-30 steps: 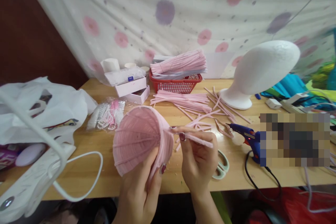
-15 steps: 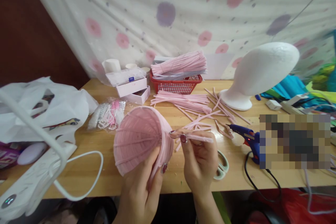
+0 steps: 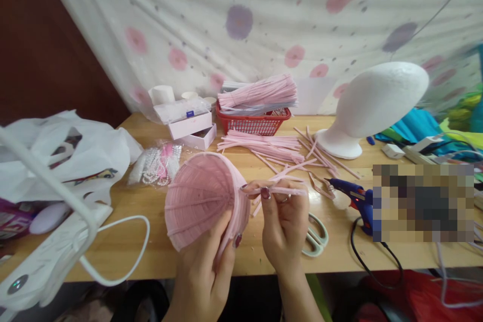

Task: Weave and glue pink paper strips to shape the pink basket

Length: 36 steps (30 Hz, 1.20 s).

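My left hand grips the rim of a pink bowl-shaped piece built from pipe cleaners, its ribbed hollow facing me and to the left. The thumb lies outside the rim while the other fingers are partly hidden within. Between the thumb and fingers of my right hand is a pink pipe cleaner, pinched close to the bowl's right edge. Its left end meets or nearly meets that edge; I cannot tell which. Pale green scissors lie just right of my right wrist.
Loose pink pipe cleaners lie before a red basket heaped with bundles. A white foam head stands at right, behind a blue glue gun. Bagged beads, small boxes and a white lamp are leftward.
My right hand has shifted slightly left, exposing more of the scissors. Its fingers have moved a little along the pipe cleaner. The bowl-shaped piece stays nearly still in my left hand.
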### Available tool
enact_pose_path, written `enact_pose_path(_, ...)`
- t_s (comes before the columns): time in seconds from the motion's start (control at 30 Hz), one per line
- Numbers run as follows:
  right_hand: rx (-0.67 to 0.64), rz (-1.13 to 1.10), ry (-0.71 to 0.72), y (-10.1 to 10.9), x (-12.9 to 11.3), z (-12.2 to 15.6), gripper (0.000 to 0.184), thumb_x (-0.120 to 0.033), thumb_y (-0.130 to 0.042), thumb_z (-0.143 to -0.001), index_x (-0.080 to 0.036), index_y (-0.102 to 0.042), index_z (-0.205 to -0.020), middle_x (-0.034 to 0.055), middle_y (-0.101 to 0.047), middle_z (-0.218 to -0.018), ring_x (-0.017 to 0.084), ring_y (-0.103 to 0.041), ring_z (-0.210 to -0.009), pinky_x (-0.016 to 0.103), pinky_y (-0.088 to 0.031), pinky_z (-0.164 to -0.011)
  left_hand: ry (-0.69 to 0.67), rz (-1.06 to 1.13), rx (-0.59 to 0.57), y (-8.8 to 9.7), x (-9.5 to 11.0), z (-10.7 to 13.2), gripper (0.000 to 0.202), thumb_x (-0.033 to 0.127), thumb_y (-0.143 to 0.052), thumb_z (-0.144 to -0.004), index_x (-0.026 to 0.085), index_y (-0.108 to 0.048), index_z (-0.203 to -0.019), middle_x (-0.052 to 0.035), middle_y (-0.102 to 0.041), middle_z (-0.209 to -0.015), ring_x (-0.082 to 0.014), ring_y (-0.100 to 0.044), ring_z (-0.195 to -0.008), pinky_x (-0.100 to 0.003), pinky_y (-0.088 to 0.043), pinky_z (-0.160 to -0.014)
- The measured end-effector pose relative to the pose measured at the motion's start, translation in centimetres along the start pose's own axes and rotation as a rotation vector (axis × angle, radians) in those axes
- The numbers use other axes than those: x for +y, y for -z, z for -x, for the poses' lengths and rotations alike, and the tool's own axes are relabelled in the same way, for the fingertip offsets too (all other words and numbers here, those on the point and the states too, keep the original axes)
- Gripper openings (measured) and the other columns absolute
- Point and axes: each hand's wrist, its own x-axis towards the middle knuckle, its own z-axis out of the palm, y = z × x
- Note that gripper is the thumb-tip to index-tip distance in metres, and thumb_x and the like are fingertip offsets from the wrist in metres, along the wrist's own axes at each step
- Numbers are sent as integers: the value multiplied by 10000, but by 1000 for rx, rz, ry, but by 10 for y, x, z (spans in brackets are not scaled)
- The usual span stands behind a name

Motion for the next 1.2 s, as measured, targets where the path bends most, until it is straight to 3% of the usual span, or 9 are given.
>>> enact_pose_path(0.27, -2, -23, -33, 3, 1, 1, 158, -131, -510, -1079, -275, -574, -1096, 8, -730, -1025, 164, -711, -971, 308, -567, -845, 7, 12, -13, -1, 0, 1, 409, 199, -516, -1036, 224, -552, -1442, -78, -763, -1296, -190, -763, -1127, -219, -624, -934)
enact_pose_path(0.5, -5, -41, -58, 3, -2, 2, 121, -153, -518, -1084, -255, -582, -1092, 17, -718, -984, 157, -708, -925, 296, -565, -829, -2, -12, 11, -2, 1, 2, 396, 206, -495, -1050, 222, -535, -1444, -78, -757, -1309, -177, -749, -1160, -203, -594, -982)
enact_pose_path(0.7, -17, -41, -90, 5, -2, 0, 99, -173, -521, -1090, -253, -578, -1080, 11, -719, -964, 149, -700, -908, 282, -559, -809, -43, -64, -4, 0, 2, -2, 378, 199, -477, -1053, 201, -528, -1428, -73, -788, -1235, -138, -780, -1062, -140, -587, -919)
enact_pose_path(1.2, -88, -140, -200, 9, -13, -10, 63, -202, -553, -1080, -244, -528, -1042, -18, -735, -850, 128, -714, -803, 228, -532, -677, -70, -39, 10, 1, 5, -6, 355, 178, -476, -1043, 176, -552, -1390, -85, -803, -1181, -156, -795, -1013, -169, -615, -885)
